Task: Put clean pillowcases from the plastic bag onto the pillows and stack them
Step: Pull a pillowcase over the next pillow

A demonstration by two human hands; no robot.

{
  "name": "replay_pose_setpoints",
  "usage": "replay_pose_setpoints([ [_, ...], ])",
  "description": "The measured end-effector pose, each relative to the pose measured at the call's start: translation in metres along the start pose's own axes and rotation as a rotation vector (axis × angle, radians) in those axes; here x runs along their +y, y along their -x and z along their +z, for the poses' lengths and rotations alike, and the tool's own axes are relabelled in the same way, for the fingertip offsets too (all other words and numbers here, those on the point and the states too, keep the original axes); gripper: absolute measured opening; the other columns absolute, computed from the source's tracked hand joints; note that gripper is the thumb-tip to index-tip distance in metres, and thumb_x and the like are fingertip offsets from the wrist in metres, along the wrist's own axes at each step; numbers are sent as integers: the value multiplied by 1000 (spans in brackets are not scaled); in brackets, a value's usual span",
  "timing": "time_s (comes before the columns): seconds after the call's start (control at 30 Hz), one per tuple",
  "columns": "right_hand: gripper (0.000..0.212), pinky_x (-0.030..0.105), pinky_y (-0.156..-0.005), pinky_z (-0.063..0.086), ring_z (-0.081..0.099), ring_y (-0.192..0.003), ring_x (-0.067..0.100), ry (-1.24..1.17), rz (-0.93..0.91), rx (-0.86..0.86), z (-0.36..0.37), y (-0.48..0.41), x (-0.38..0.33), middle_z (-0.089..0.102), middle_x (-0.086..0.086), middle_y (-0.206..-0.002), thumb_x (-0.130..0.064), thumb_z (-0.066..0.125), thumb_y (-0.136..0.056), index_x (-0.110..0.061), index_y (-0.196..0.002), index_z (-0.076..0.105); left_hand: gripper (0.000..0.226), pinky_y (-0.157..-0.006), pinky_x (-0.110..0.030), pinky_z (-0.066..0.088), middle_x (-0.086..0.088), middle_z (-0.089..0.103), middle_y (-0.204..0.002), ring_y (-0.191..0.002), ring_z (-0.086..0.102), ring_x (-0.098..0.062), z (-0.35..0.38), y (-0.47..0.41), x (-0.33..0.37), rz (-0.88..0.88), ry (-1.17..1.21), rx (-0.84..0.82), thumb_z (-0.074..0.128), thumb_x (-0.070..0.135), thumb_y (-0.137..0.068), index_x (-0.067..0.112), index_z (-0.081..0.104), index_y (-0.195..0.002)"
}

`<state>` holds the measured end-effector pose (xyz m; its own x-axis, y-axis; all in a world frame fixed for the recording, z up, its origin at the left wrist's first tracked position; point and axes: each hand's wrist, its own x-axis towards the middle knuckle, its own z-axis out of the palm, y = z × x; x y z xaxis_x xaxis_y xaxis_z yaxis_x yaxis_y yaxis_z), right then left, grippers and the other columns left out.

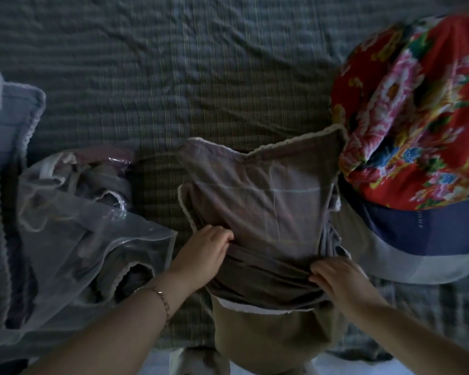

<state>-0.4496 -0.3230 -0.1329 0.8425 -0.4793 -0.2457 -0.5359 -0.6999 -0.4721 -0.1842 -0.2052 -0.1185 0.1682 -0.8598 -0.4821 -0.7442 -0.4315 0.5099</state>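
- Checked bed [173,77] sheet is lying rumpled across the whole view.
- Tan pillow [268,336] is sitting at the near edge, its far part lying inside a grey-brown, lace-trimmed pillowcase [268,207].
- Both hands are clutching the pillowcase's gathered opening: left hand [209,255] is gripping its left side, right hand [339,282] its right.
- Clear plastic bag [92,253] is lying to the left, holding more cloth.
- Red floral quilt [417,104] is bulging at right.

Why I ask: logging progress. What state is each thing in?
Pillowcase: partly over the pillow, bunched at its opening.
Pillow: near end uncovered.
Plastic bag: lying crumpled, cloth inside.
Left hand: grips the pillowcase.
Right hand: grips the pillowcase.
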Motion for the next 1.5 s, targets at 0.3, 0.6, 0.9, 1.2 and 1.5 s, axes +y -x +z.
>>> replay_pose_setpoints([
  [0.3, 25, 24, -50, 43, 54, -46, 18, 45, 70, -48, 1, -23, 0, 54, -5, -52, -34, 47, -79, -18, -60, 53, 13, -81, -27, 43, -12, 58, -117, -100, 60, -29, 2, -9, -42, -108, 17, 159, 56, 6, -90, 1, 63, -100],
  [0.6, 22, 31, -56, 49, 60, -54, 20, 123, 151, -155, -3, -27, -16, 58, -5, -58, -28, 75, -73, -21, -67, 55, 15, -78, -34, 46, -12, 60, -108, -97, 57, -29, 10, -23, -36, -218, 55, 282, 54, 2, -88, 0, 64, -99],
  [0.9, 26, 39, -91, 42, 61, -97, 23, 375, 176, -408, -11, -42, -30, 64, -2, -94, -34, 40, -91, -25, -96, 64, 20, -74, -31, 39, -5, 66, -72, -80, 58, -23, 1, 16, -69, 144, -309, 310, 48, 17, -77, 9, 66, -73],
  [1.2, 41, 43, -102, 30, 48, -114, 29, 375, 275, -261, -10, -55, -85, 50, 8, -121, -24, 60, -80, -20, -119, 51, 11, -76, -35, 48, -2, 67, -89, -85, 62, -18, 20, 11, -29, -471, 557, 100, 53, 19, -94, 12, 62, -94],
  [1.5, 30, 28, -59, 50, 59, -58, 19, 253, -55, -149, 28, -119, -129, 57, -4, -56, -26, 90, -42, -23, -52, 62, 39, -90, -33, 46, -6, 60, -115, -107, 57, -27, -4, -24, -61, -874, 801, 273, 48, 39, -94, 13, 54, -124],
])
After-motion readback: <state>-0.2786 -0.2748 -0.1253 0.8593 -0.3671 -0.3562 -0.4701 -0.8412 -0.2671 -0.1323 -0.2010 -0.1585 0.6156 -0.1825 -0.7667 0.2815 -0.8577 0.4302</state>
